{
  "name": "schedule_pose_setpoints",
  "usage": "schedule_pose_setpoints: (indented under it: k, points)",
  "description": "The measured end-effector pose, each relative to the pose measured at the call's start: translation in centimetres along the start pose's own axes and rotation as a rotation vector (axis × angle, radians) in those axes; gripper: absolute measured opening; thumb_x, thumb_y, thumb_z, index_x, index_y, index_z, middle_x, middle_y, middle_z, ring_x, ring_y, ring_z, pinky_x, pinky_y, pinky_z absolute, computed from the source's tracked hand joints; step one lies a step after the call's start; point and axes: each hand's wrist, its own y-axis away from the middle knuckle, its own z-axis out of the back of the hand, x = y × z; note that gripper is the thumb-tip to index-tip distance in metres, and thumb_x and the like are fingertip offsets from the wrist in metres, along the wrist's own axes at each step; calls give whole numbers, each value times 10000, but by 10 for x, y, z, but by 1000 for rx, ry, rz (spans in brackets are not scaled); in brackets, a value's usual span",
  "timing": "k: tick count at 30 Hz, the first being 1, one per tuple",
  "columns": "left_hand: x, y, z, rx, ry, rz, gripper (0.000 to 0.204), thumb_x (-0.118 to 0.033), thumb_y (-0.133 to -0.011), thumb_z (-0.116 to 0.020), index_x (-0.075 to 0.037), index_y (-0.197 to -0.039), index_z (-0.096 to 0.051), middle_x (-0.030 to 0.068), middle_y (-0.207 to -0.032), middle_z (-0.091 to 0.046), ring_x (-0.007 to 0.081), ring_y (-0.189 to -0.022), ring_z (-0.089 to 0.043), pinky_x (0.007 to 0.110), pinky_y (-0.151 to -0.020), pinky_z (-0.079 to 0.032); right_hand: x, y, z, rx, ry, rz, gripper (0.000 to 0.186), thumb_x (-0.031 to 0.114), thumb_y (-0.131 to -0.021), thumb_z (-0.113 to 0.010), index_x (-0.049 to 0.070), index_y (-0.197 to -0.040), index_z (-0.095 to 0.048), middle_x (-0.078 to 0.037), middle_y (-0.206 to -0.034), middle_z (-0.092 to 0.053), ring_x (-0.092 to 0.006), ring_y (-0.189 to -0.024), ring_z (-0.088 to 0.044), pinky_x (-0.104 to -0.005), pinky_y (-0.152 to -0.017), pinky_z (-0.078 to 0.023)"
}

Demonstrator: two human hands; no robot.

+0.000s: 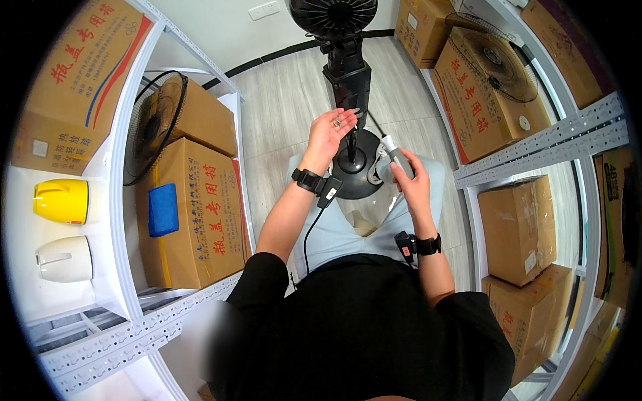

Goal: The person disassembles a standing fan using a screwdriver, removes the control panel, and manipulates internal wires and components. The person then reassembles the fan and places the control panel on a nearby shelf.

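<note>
Black fan stand [348, 79] rises just beyond the left hand [324, 139]; its round base [358, 188] sits on the floor past and between both hands. Left hand: palm up, fingers loosely extended, not clenched; small metal pieces [337, 123] on the fingers, too small to identify. Its fingertips overlap the stand's column in view; can't tell if they touch. Right hand [416, 184]: fingers wrapped round a grey-and-white handheld tool [400, 161], white end pointing away and leftward, near the base. Clear plastic [384, 202] just left of the right hand, nearer the body, shape unclear. Black straps on both wrists: left strap [307, 180], right strap [428, 245]. Well left of the left hand: caged fan head [144, 134], blue cloth [163, 210] against a carton [207, 220]. Well right of the right hand: fan grille [493, 57], taped carton [515, 224].
</note>
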Motion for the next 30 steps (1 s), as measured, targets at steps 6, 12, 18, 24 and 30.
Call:
schedule_pose_setpoints:
  k: [6,12,18,24,30]
  points:
    - [-2,-4,3,-53,38,103,187,-115,-953,-514,45,-1045,-542,193,-1014,-638,260,-902,-633,354,-789,-553,8,-23,0,-46,64,8,429,173,-863,-747,51,-1254,-622,-39,-905,-674,-72,-658,-609,-234,-512,-441]
    - [-4,-20,32,-44,-26,80,215,-21,-926,-504,27,-1131,-547,126,-922,-605,179,-754,-563,281,-610,-470,14,-31,-10,-22,31,-22,442,167,-897,-719,42,-1301,-590,-21,-903,-623,-57,-665,-563,-209,-525,-397]
    - [-18,-7,13,-114,-92,-11,300,23,-903,-497,37,-1202,-520,114,-921,-590,157,-717,-530,260,-566,-427,6,-41,-10,-34,-4,-7,453,165,-893,-725,32,-1303,-585,-17,-903,-617,-61,-671,-563,-209,-527,-399]
    - [-33,-13,9,-56,-74,-32,297,11,-908,-494,34,-1204,-518,89,-886,-575,138,-658,-490,255,-526,-386,10,-47,-3,133,-293,-176,375,259,-978,-616,16,-1263,-592,-39,-928,-673,-45,-647,-534,-205,-502,-375]
    - [-35,-18,7,-32,-73,-33,285,-59,-926,-516,14,-1202,-523,37,-792,-512,125,-612,-427,260,-510,-336,11,-52,7,198,-252,-208,361,267,-984,-605,19,-1247,-605,-36,-933,-698,-32,-639,-522,-192,-498,-372]
